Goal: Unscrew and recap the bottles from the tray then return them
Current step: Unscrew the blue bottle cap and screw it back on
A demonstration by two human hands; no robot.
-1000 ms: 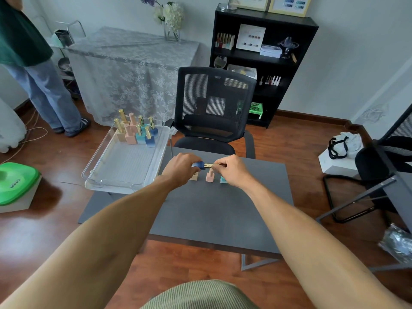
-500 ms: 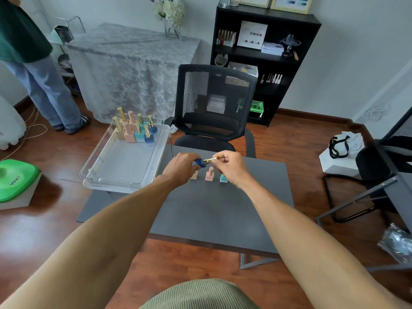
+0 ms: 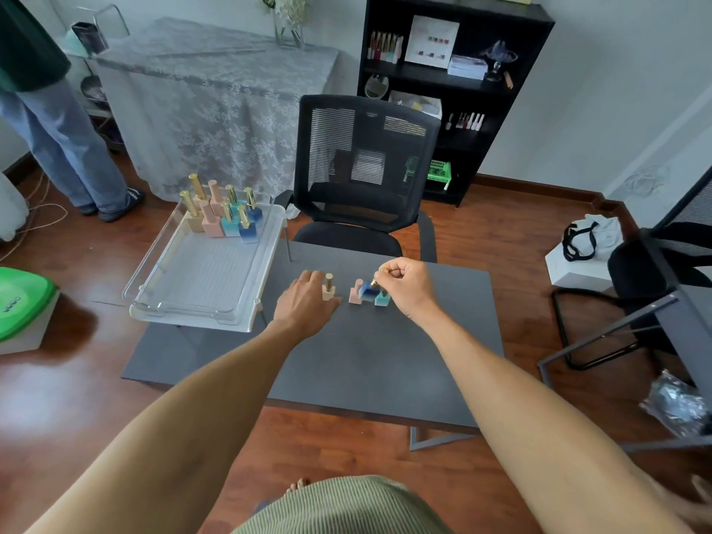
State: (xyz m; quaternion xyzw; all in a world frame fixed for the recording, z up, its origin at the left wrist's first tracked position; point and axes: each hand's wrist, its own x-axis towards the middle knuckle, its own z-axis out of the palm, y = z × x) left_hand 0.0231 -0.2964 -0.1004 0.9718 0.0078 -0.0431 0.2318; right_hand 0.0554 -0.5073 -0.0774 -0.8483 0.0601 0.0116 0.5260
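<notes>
Two hands at work: right hand (image 3: 404,287) pinching blue bottle (image 3: 368,292) by its gold cap, tilted, likely toppling neighbours; left hand (image 3: 308,302) relaxed beside beige bottle (image 3: 328,289).

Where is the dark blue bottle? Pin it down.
In the head view, the dark blue bottle hangs tilted from the right hand, right of centre over the grey table, between the pink bottle and teal bottle.
</notes>
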